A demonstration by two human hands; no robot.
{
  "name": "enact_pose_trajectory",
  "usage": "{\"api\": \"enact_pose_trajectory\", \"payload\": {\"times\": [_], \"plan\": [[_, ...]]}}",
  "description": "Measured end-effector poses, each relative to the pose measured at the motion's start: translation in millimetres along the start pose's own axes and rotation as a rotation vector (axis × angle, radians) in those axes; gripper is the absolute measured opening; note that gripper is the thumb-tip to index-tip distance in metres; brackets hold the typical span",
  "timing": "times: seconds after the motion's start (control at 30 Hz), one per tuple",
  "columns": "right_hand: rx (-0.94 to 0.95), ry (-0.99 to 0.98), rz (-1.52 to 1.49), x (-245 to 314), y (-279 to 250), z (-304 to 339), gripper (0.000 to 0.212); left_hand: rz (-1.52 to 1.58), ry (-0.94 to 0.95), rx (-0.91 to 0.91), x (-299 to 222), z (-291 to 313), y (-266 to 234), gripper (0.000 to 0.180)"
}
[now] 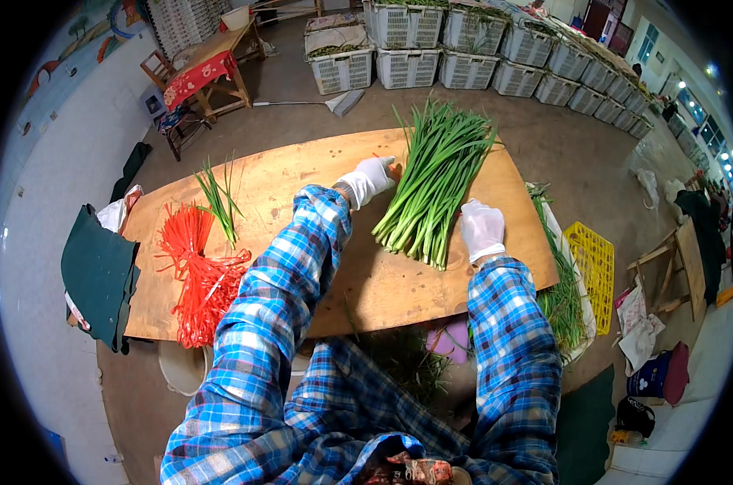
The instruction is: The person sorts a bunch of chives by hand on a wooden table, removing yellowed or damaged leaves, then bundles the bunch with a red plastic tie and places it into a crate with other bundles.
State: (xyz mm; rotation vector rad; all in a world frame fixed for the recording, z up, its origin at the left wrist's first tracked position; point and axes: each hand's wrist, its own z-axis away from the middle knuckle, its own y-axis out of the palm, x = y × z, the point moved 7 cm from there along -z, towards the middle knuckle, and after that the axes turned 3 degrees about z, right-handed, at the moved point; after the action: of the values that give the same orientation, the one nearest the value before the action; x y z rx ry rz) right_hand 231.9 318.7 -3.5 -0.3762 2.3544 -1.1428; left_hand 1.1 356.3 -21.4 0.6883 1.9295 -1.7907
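Note:
A large bunch of garlic chives (439,182) lies on the wooden table (342,283), pale cut ends toward me and green tips away. At its left edge is my left hand (370,181) in a white glove, fingers closed on a thin red plastic strip (377,155) that shows only in part. My right hand (483,228), also gloved, rests by the lower right side of the bunch. Its fingers are curled under, and whatever they hold is hidden. Farther left lie a tied bundle of red plastic strips (197,279) and a few loose chives (218,202).
Right of the table stand a long white container of greens (562,303) and a yellow plastic crate (590,271). Stacked white crates (407,69) line the back. A green cloth (100,267) hangs at the table's left edge; a white bucket (182,368) stands below.

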Motion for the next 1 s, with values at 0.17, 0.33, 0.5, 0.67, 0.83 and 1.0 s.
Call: {"api": "enact_pose_trajectory", "payload": {"times": [0.17, 0.33, 0.5, 0.67, 0.83, 1.0], "plan": [[0.01, 0.038, -0.039, -7, 0, 1, 0.007, -0.223, -0.043, 0.071, -25, 3, -6, 0.059], [-0.071, 0.087, -0.223, -26, -12, 7, 0.006, -0.28, 0.041, 0.027, -26, 5, -5, 0.05], [0.096, 0.389, -0.5, -75, -5, 19, 0.024, -0.328, -0.072, 0.141, -6, -5, 2, 0.022], [0.259, 0.411, -0.625, -80, 1, 28, 0.028, -0.401, 0.032, 0.132, 13, -1, 5, 0.021], [0.177, 0.271, -0.57, -67, 0, 26, 0.031, -0.401, -0.09, 0.095, 1, 18, -11, 0.02], [0.203, 0.264, -0.571, -56, 9, 26, 0.033, -0.212, -0.106, -0.008, 10, 28, -27, 0.024]]}}
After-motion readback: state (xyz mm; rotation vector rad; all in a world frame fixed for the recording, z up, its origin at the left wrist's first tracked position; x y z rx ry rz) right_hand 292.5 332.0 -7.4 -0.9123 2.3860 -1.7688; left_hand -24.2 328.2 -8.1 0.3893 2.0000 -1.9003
